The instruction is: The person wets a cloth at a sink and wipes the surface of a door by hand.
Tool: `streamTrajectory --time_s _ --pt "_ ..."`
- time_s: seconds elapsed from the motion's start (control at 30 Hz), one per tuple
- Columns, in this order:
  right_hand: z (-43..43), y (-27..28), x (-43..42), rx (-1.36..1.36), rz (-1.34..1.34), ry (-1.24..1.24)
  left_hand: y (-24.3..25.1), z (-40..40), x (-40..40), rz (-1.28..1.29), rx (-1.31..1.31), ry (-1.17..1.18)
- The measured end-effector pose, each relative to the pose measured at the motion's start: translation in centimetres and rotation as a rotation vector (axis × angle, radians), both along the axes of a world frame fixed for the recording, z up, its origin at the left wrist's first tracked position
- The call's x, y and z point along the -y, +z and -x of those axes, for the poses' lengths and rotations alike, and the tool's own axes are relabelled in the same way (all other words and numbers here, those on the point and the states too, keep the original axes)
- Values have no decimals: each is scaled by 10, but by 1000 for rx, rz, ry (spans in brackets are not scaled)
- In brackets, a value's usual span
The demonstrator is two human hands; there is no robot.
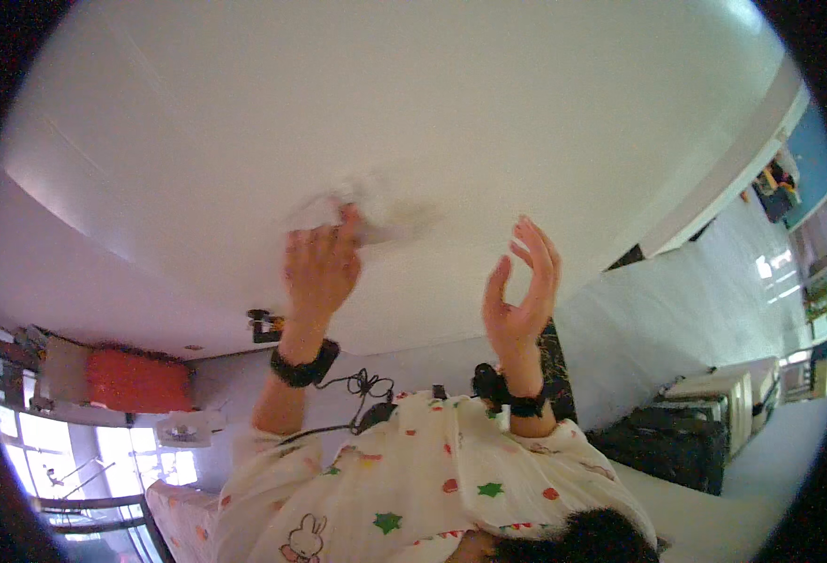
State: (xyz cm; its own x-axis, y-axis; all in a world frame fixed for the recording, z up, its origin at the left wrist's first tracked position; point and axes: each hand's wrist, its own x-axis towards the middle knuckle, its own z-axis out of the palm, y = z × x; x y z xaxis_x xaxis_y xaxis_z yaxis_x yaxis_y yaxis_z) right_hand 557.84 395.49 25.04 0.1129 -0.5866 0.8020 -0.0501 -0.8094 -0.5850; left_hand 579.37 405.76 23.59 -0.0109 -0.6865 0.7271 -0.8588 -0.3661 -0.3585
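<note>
My left hand (322, 267) is over the pale, smooth tabletop (455, 105), back up, its fingertips blurred. Beside its thumb and fingertips lies a blurred, whitish, partly see-through thing (378, 222); its kind and whether the fingers grip it cannot be made out. To the right, my right hand (524, 285) is raised with thumb and fingers curved apart and nothing between them. Black bands circle both wrists.
A small black and yellow object (265, 326) sits near the table edge, left of my left wrist. A thin black cable (364, 383) loops between my forearms. Dark and light boxlike items (702, 422) stand at the lower right, and a red panel (139, 380) at the left.
</note>
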Motion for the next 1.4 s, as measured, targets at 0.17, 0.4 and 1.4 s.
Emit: streamTrajectory --time_s 0.17,0.4,1.4 --pt "17 0 15 -122 40 -72 16 -90 -112 164 -187 312" --pt "7 -11 29 -23 -87 -6 29 -43 -39 399 -292 -8" --pt "-33 13 -5 -16 17 104 -3 -68 -79 97 -235 506"
